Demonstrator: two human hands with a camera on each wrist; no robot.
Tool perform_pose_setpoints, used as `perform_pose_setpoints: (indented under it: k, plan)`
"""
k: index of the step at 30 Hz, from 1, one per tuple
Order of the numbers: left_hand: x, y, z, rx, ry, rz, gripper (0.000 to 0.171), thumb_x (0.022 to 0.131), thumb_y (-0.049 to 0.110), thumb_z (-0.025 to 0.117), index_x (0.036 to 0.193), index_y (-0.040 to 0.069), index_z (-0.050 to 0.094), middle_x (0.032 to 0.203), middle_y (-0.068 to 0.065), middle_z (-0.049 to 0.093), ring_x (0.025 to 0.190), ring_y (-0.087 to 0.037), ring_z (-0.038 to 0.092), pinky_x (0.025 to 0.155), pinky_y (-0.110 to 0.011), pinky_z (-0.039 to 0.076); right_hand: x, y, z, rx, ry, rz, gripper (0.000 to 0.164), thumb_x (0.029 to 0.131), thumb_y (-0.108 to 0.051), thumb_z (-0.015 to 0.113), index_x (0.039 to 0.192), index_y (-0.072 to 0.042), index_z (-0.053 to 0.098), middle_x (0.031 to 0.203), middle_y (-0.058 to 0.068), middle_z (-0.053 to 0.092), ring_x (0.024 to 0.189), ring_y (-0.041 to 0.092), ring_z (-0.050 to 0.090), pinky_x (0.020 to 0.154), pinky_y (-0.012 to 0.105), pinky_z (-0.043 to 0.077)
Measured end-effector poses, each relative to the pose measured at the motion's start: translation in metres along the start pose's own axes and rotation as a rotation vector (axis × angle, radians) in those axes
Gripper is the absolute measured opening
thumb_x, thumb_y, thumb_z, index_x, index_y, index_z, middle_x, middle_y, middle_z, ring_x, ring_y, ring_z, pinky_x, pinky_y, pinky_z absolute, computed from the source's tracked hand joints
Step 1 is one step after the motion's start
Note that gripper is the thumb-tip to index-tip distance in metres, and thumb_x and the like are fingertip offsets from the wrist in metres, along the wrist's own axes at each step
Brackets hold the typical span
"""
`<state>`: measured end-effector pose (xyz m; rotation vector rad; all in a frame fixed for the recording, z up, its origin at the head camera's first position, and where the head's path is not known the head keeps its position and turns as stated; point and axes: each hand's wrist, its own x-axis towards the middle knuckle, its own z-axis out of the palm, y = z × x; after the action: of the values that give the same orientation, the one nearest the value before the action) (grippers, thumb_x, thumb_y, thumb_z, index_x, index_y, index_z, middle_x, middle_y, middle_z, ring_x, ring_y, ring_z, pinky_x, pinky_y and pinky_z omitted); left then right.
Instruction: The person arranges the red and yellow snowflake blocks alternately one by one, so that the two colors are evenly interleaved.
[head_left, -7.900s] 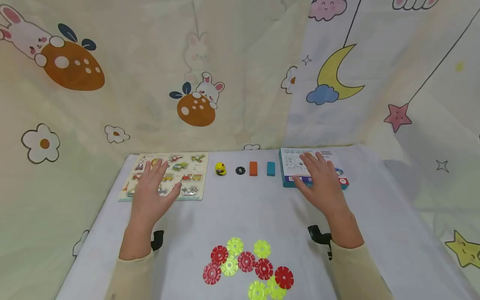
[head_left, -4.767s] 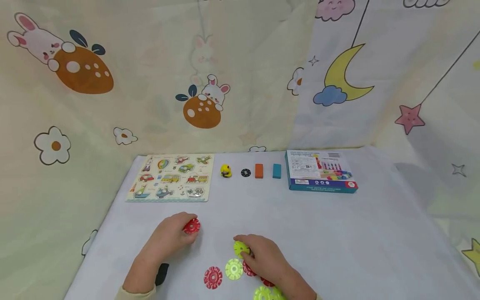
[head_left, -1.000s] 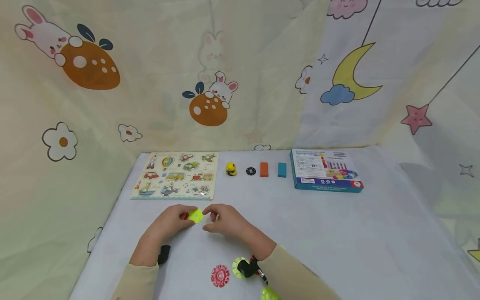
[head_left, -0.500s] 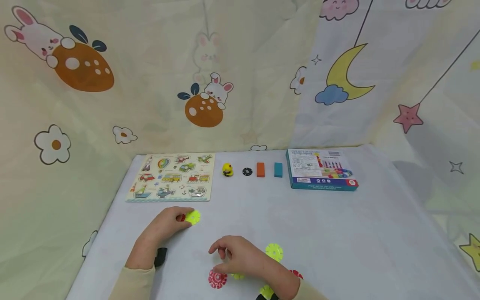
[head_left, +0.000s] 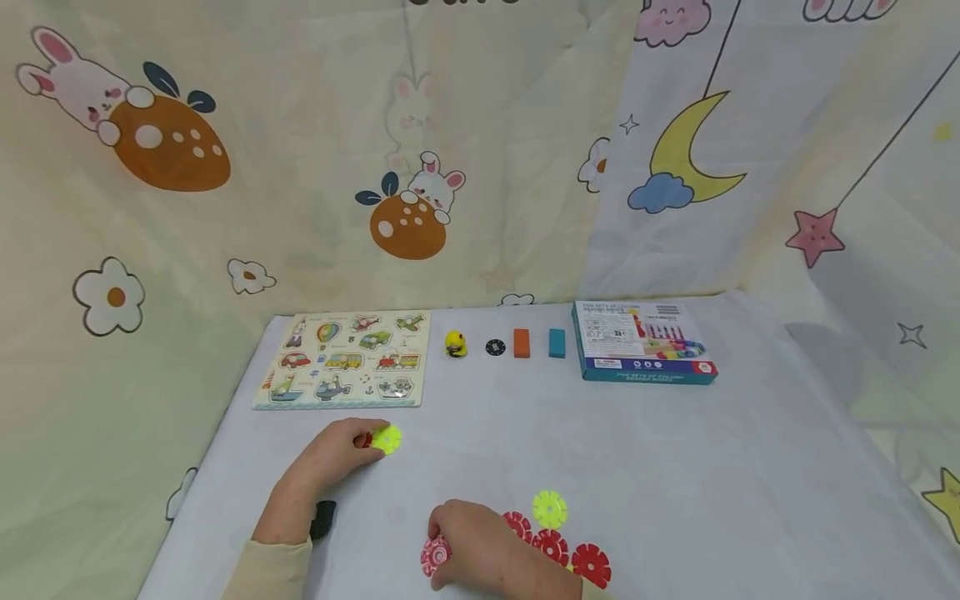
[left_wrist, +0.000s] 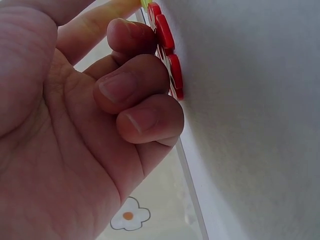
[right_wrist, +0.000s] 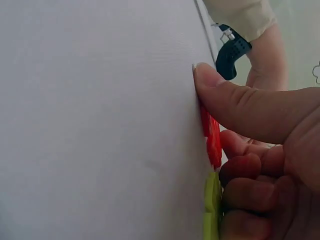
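Note:
On the white table my left hand (head_left: 330, 457) pinches a yellow-green interlocking disc (head_left: 387, 439) between thumb and forefinger. A red disc (head_left: 363, 440) lies against it, partly covered by the hand; its notched edge (left_wrist: 165, 32) shows beside the curled fingers in the left wrist view. Nearer the front, my right hand (head_left: 480, 546) has thumb and fingers around a red patterned disc (head_left: 435, 555). In the right wrist view the thumb presses at that red disc's edge (right_wrist: 214, 145), and a yellow-green disc (right_wrist: 211, 210) lies under the curled fingers.
Right of my right hand lie another yellow-green disc (head_left: 550, 509) and several red discs (head_left: 591, 566). Along the back stand a picture puzzle board (head_left: 345, 362), a yellow toy figure (head_left: 455, 343), a black chip (head_left: 495, 347), an orange block (head_left: 521, 343), a blue block (head_left: 557, 343) and a box (head_left: 645, 342).
My right hand brought a yellow-green disc to the left hand's red one, let it go, then came back toward the front and took hold of the red patterned disc. The left hand stays put.

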<state>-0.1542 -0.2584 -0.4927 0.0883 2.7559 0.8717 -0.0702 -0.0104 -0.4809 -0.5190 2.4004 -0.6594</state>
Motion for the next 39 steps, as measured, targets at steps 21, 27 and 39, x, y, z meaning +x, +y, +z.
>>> perform_pose_setpoints:
  k: [21,27,39]
  plan:
    - [0.0,-0.001,-0.004,0.02,0.011,-0.017,0.046,0.079,0.029,0.076,0.122,0.022,0.065,0.118,0.002,0.06,0.101,-0.019,0.05,0.092,-0.047,0.041,0.008,0.001,-0.042,0.477,0.037,-0.185,0.041,0.08,-0.018,0.076,0.119,-0.024,0.066,0.085,-0.01,0.061,0.063,0.017,0.062,0.057,0.025,0.048]
    - [-0.001,-0.001,-0.004,0.011,0.003,-0.032,0.045,0.078,0.028,0.077,0.121,0.023,0.065,0.115,0.003,0.06,0.098,-0.019,0.05,0.09,-0.046,0.042,0.04,0.001,-0.054,0.395,0.14,-0.121,0.052,0.074,-0.017,0.081,0.123,-0.021,0.064,0.094,-0.01,0.057,0.077,0.012,0.055,0.064,0.026,0.049]
    - [0.001,0.003,-0.001,-0.023,0.002,-0.026,0.043,0.078,0.026,0.077,0.12,0.024,0.066,0.114,0.005,0.06,0.099,-0.018,0.05,0.091,-0.044,0.042,0.107,-0.003,-0.047,0.05,0.34,-0.083,0.053,0.072,-0.03,0.082,0.119,-0.013,0.064,0.102,-0.002,0.06,0.089,0.012,0.05,0.073,0.025,0.045]
